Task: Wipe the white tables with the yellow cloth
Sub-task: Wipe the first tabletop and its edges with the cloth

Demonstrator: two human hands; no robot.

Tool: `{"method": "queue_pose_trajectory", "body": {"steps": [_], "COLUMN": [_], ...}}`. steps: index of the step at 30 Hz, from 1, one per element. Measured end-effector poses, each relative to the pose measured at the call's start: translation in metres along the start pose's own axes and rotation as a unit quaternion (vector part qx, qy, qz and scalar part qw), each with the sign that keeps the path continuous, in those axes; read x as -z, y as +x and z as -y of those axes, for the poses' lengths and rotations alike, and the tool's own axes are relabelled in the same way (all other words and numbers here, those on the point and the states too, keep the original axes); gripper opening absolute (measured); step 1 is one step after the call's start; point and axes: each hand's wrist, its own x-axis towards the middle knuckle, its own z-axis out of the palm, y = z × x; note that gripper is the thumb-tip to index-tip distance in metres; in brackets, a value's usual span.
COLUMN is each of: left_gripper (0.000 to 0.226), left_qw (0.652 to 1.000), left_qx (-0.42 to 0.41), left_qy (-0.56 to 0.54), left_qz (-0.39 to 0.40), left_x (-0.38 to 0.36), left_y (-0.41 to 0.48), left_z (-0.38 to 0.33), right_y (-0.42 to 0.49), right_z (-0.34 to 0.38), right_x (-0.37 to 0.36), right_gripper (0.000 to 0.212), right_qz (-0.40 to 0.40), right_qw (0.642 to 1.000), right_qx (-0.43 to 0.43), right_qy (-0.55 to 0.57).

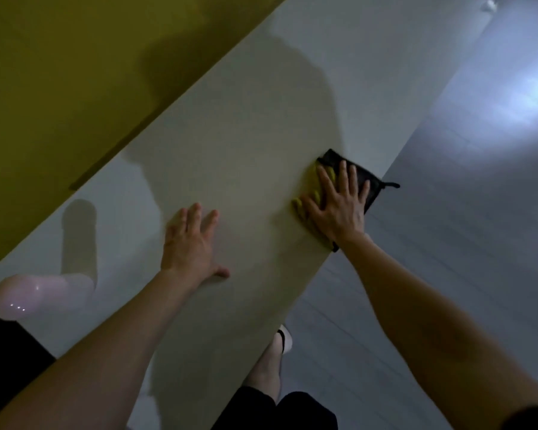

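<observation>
A long white table (230,156) runs diagonally across the view. Near its right edge lies the yellow cloth (312,185) with a dark backing and a black loop. My right hand (336,203) presses flat on the cloth with its fingers spread and straight. My left hand (190,240) rests flat on the bare tabletop to the left of the cloth, fingers straight and apart, holding nothing.
A pale pink rounded object (28,294) stands on the table's near left corner. An olive-yellow wall (75,72) borders the table's far side. Grey floor (448,228) lies to the right of the edge. My legs and a slippered foot (281,339) show below the table edge.
</observation>
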Motion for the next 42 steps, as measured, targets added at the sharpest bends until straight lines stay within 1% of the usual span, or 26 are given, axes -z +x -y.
{"method": "queue_pose_trajectory", "body": {"steps": [2,3,4,7,9,10,11,13,15,17,19,20,22,24,26,27,28,30,32,34,35,36,37,39,40,42], "left_gripper": [0.150,0.150,0.150,0.151,0.152,0.153,0.153,0.154,0.153,0.153,0.154,0.154,0.154,0.154,0.155,0.154,0.154,0.153,0.153,0.150,0.142,0.130,0.115,0.091,0.087,0.096], "left_qw": [1.000,1.000,1.000,1.000,1.000,1.000,1.000,1.000,1.000,1.000,1.000,1.000,0.999,0.999,0.999,0.999,0.999,0.999,0.998,0.997,0.996,0.997,0.997,0.995,0.995,0.994], "left_qx": [0.000,-0.003,-0.002,-0.003,-0.003,0.001,0.000,-0.004,-0.007,-0.004,-0.004,-0.005,-0.002,-0.004,-0.008,-0.009,-0.008,-0.003,0.003,0.013,0.014,0.009,-0.002,-0.028,-0.040,-0.058], "left_qy": [0.000,-0.001,0.001,0.010,0.014,0.018,0.020,0.017,0.013,0.021,0.027,0.029,0.036,0.034,0.031,0.032,0.035,0.039,0.046,0.062,0.073,0.078,0.082,0.090,0.092,0.082], "left_qz": [0.000,0.001,-0.001,-0.004,-0.007,-0.009,-0.009,-0.009,-0.005,-0.009,-0.011,-0.009,0.000,0.003,0.005,0.007,0.010,0.022,0.040,0.050,0.041,0.026,0.012,-0.011,-0.021,-0.034], "left_x": [-0.003,-0.004,-0.005,-0.006,-0.007,-0.007,-0.007,-0.007,-0.007,-0.006,-0.005,-0.006,-0.007,-0.005,-0.002,0.002,0.005,0.012,0.016,0.023,0.029,0.037,0.046,0.069,0.082,0.101], "left_y": [0.002,0.002,0.001,0.002,0.004,0.004,0.005,0.005,0.004,0.004,0.004,0.004,0.002,0.002,0.002,0.001,0.000,-0.001,-0.002,-0.002,0.000,0.004,0.011,0.029,0.040,0.065], "left_z": [0.001,0.001,0.000,-0.001,-0.001,-0.001,0.000,0.001,0.001,-0.001,0.000,0.002,0.002,0.001,0.000,-0.001,-0.003,-0.007,-0.012,-0.015,-0.017,-0.018,-0.020,-0.028,-0.034,-0.048], "right_y": [-0.007,-0.029,-0.061,-0.161,-0.161,-0.140,-0.112,-0.050,-0.006,0.010,-0.006,-0.026,-0.086,-0.140,-0.141,-0.119,-0.092,-0.027,0.025,0.043,0.038,0.023,0.000,-0.053,-0.075,-0.084], "right_z": [0.017,0.036,0.056,0.097,0.079,0.061,0.042,0.002,-0.029,-0.036,-0.015,0.004,0.046,0.072,0.058,0.042,0.023,-0.016,-0.044,-0.040,-0.029,-0.014,0.004,0.037,0.047,0.044], "right_x": [-0.009,-0.015,-0.022,-0.040,-0.039,-0.035,-0.029,-0.011,0.001,-0.004,-0.013,-0.020,-0.035,-0.046,-0.045,-0.041,-0.034,-0.015,0.001,0.003,-0.001,-0.006,-0.011,-0.020,-0.023,-0.020], "right_gripper": [0.089,0.088,0.087,0.082,0.078,0.080,0.082,0.086,0.088,0.089,0.089,0.089,0.089,0.085,0.081,0.081,0.082,0.085,0.087,0.087,0.088,0.088,0.088,0.086,0.084,0.080], "right_qz": [-0.008,-0.010,-0.004,0.059,0.064,0.047,0.033,0.016,0.007,-0.010,-0.027,-0.026,0.005,0.068,0.101,0.087,0.067,0.037,0.013,-0.009,-0.015,-0.011,-0.001,0.033,0.053,0.077], "right_qw": [0.999,0.999,1.000,0.981,0.964,0.967,0.977,0.997,0.999,0.998,0.998,0.999,0.997,0.972,0.952,0.955,0.967,0.993,1.000,0.999,0.999,1.000,1.000,0.990,0.979,0.957], "right_qx": [-0.032,-0.026,0.004,0.187,0.258,0.251,0.211,0.071,-0.031,-0.053,-0.051,-0.032,0.075,0.220,0.287,0.283,0.243,0.110,0.012,-0.034,-0.038,-0.026,0.010,0.136,0.197,0.280], "right_qy": [0.013,0.017,0.015,0.004,0.018,0.018,0.018,0.020,0.036,0.031,0.024,0.014,0.014,0.033,0.035,0.036,0.035,0.023,0.002,0.001,0.007,0.011,0.005,-0.011,-0.008,-0.006]}}
